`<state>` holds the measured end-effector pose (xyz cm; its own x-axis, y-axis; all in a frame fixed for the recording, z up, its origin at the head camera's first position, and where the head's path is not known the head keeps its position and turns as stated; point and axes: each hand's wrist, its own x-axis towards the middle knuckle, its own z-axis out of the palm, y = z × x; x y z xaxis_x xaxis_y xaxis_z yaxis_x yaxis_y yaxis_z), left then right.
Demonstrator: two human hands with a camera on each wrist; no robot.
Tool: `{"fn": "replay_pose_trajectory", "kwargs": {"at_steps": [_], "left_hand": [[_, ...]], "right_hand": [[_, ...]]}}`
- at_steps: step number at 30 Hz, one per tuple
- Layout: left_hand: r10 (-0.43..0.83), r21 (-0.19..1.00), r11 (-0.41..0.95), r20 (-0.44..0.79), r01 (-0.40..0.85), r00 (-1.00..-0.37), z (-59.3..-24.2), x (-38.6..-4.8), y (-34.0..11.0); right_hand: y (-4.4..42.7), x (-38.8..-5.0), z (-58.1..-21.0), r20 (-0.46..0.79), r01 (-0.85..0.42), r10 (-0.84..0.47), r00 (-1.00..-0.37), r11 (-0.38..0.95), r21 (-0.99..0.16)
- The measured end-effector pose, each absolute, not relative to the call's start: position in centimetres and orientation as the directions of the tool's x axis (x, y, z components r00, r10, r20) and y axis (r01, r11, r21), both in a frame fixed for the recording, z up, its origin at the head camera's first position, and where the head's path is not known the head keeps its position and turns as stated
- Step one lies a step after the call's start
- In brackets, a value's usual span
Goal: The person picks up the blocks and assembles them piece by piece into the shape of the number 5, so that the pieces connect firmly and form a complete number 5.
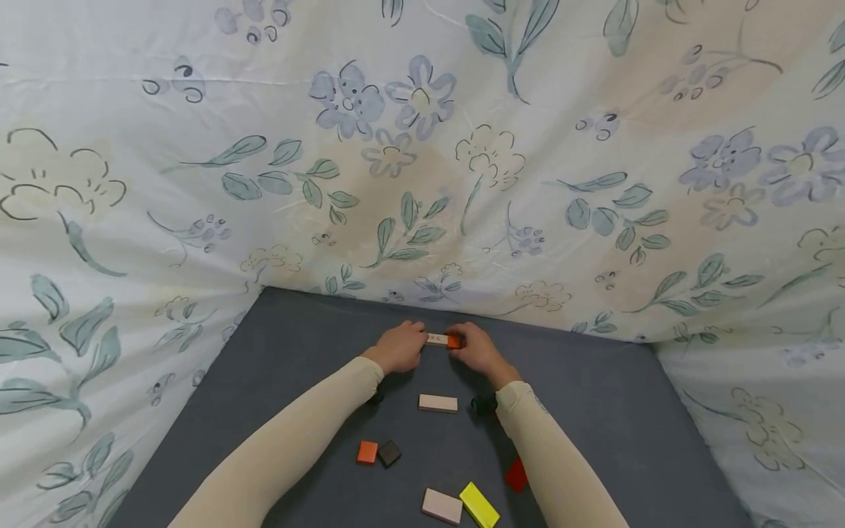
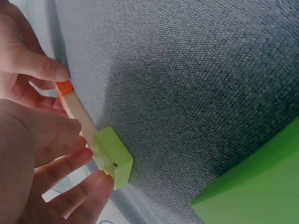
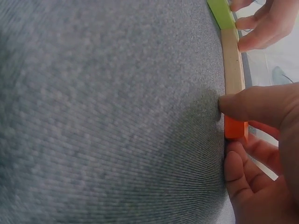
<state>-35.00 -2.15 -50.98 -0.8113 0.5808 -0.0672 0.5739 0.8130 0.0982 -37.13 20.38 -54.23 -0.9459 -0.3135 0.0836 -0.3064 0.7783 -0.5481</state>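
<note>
A row of joined blocks lies on the dark grey cloth: orange (image 2: 64, 87), pale wooden (image 1: 436, 339) and light green (image 2: 113, 151). My left hand (image 1: 401, 347) is at the row's left end, its fingers (image 2: 103, 181) curled against the far side of the green block, thumb near the wooden one. My right hand (image 1: 477, 348) grips the orange block (image 3: 236, 128) at the other end, thumb on the near side and fingers round the end and far side. The left hand hides the green block in the head view.
Nearer me lie a pale wooden block (image 1: 438, 403), an orange block (image 1: 367, 452) beside a dark one (image 1: 389, 453), a pale pink block (image 1: 441, 506), a yellow block (image 1: 480, 504) and a red one (image 1: 516, 475) by my right sleeve. Flowered fabric (image 1: 422, 183) hangs behind.
</note>
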Motion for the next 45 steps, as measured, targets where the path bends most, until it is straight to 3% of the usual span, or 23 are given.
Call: {"fn": "replay_pose_trajectory", "kwargs": {"at_steps": [16,27,30,39,45], "left_hand": [[0.604,0.154,0.791,-0.045,0.592,-0.796,-50.8,-35.0,-2.3],[0.605,0.437,0.712,0.018,0.55,-0.796,-49.3,-33.0,-6.0],[0.592,0.485,0.695,0.032,0.53,-0.805,-48.4,-32.5,-7.6],[0.598,0.471,0.717,-0.035,0.514,-0.801,-48.1,-29.7,-11.8],[0.603,0.488,0.714,-0.061,0.503,-0.796,-49.5,-28.2,-13.1]], "right_hand": [[20.1,-36.8,-54.2,0.05,-0.292,-0.321,-0.946,0.774,-0.562],[21.1,-36.6,-54.0,0.066,-0.25,-0.272,-0.96,0.726,-0.641],[21.1,-36.6,-53.2,0.092,-0.282,-0.287,-0.953,0.739,-0.612],[19.6,-35.1,-50.4,0.133,-0.409,-0.402,-0.906,0.752,-0.517],[19.1,-34.5,-50.7,0.069,-0.431,-0.446,-0.892,0.797,-0.423]]}}
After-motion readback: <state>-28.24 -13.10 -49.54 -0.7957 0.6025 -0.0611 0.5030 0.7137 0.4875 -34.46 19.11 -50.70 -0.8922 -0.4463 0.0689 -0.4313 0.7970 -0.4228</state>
